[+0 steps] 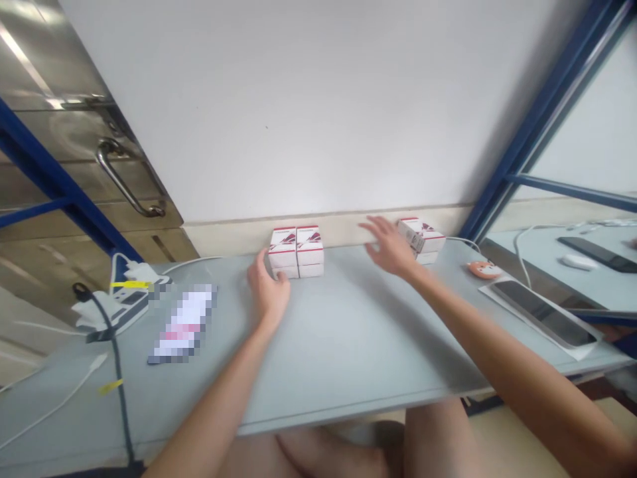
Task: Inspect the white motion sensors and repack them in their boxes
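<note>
Four-sided white cartons with red trim and a dark red pattern stand near the wall, two stacks side by side, the left stack [283, 249] and the right stack [310, 251]. My left hand [269, 290] is curled round the near left corner of the left stack, thumb at its front and fingers along its side. Farther right, my right hand [391, 247] is held above the table with fingers spread and nothing in them. Just behind it, more white cartons [430, 244] of the same look are partly hidden by the hand.
Power strips [130, 302] with plugs and cables lie at the table's left, beside a blurred-out packet [184, 324]. On the right are an orange-and-white round item [484, 268] and a dark phone [545, 312] on a white sheet. Blue frame bars [517, 143] and a mirror-like panel rise there.
</note>
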Available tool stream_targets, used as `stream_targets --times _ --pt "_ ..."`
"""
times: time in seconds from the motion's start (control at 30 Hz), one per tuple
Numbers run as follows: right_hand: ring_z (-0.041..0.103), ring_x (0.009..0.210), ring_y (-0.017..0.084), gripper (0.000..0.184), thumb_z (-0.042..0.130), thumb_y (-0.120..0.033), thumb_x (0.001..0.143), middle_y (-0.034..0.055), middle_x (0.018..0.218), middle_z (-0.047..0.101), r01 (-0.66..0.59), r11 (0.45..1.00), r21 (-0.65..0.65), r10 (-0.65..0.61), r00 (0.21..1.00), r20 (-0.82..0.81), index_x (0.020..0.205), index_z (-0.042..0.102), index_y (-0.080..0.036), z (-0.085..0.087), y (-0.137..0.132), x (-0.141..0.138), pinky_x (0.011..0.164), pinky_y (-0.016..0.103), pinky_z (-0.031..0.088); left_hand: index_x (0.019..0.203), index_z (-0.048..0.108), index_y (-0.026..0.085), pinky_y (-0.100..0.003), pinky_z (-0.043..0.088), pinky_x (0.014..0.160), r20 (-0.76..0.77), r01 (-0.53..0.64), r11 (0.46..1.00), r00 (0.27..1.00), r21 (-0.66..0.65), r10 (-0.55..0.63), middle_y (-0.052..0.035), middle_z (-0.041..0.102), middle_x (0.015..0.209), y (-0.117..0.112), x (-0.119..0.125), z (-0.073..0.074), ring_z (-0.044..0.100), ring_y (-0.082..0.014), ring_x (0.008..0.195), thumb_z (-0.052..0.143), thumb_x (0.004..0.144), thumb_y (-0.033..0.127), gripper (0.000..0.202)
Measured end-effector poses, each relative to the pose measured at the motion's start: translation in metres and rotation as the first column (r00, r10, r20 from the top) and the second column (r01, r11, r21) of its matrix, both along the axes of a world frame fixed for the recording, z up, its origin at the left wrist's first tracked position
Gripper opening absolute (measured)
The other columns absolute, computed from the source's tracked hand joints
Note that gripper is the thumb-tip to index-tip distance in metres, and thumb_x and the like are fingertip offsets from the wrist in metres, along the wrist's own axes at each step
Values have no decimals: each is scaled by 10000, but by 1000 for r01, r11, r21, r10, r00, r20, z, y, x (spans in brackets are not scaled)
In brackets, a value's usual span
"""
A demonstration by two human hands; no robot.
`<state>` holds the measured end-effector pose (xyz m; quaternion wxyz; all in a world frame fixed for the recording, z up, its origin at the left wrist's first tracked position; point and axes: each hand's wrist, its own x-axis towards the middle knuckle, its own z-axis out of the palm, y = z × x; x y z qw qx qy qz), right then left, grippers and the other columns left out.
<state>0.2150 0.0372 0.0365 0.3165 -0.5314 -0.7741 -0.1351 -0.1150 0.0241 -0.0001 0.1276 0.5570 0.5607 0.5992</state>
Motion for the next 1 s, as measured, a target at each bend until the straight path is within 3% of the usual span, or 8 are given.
stream_targets --times 0.13,0.27,0.37,0.47,0.6,0.77,0.9,1.0 --pt "412 1473 467 475 571 -314 975 258 1520 533 482 872 88 -485 875 12 1410 630 -132 -11 3 77 1153 659 368 1067 694 218 -483 486 1072 -180 56 991 983 121 -33 -74 726 1068 -25 21 13 623 -291 1145 580 851 86 278" --pt "603 1230 403 485 563 -345 980 236 1410 618 519 854 16 -519 852 65 1431 623 -177 -28 -2 105 1042 567 464 943 675 225 -329 523 881 -238 307 942 933 136 -270 -19 698 936 -51 43 20 655 -194 922 539 935 95 187" --pt "626 1206 391 447 604 -377 958 193 1402 648 480 877 -12 -480 877 13 1374 670 -224 -26 -5 104 1039 556 479 978 677 227 -288 509 839 -414 567 821 764 68 -494 -12 678 927 -63 52 18 658 -161 885 521 952 60 230" --pt "627 1234 373 457 641 -370 940 167 1384 663 348 937 -17 -346 926 -150 1377 657 -240 -17 -7 88 1074 563 481 998 691 239 -288 508 845 -417 678 728 637 -98 -649 -19 691 961 -63 58 13 672 -155 901 517 970 74 241" --pt "658 1209 306 691 766 -453 860 137 1447 586 -19 998 -67 -23 819 -573 1489 530 -294 -8 -22 42 1044 487 552 1278 591 271 -324 556 839 171 634 709 770 -309 -614 -41 694 1112 -44 75 8 712 -160 864 681 934 218 360" --pt "701 1133 288 735 675 -613 932 114 1411 634 -564 756 -331 -57 447 -893 1557 410 -332 -5 -57 -9 937 470 613 1484 451 296 -427 588 1006 709 829 505 506 -242 -491 -131 670 1402 -21 102 13 734 -259 1173 711 961 491 616" --pt "670 1215 284 632 545 -596 1033 104 1367 670 -725 590 -355 53 474 -879 1582 349 -352 -11 -71 -21 1044 516 567 1423 544 280 -439 588 1049 580 737 649 617 -190 -532 -114 673 1435 -24 98 19 679 -284 1287 703 962 537 552" --pt "626 1295 295 658 570 -548 1039 111 1395 660 -694 631 -347 183 568 -802 1603 294 -353 -17 -76 -23 1114 556 523 1370 597 278 -407 589 1047 234 631 766 768 -120 -596 -93 713 1356 -35 86 21 703 -266 1233 785 918 453 519"
